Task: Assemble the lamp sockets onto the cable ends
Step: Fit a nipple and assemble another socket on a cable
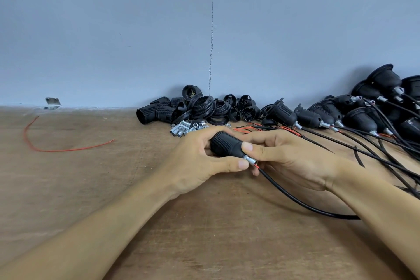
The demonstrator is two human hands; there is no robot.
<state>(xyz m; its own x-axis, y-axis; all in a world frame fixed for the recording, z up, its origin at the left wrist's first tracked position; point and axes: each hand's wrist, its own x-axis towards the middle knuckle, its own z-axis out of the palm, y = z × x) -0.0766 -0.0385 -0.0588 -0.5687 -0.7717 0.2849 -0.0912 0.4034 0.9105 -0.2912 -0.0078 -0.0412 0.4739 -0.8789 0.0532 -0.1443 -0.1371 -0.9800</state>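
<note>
A black ribbed lamp socket (225,144) lies on its side between both hands, just above the wooden table (113,188). My left hand (197,161) wraps its wide body. My right hand (288,159) pinches the narrow end with thumb and fingers, beside the silver threaded tube (249,158). A black cable (302,202) with a red wire showing leaves that tube and curves right under my right forearm.
Loose black socket parts and rings (200,108) are heaped against the blue wall. Several silver tubes (187,129) lie in front of them. Finished sockets with cables (354,116) pile at the right. A red wire (56,149) lies at the left.
</note>
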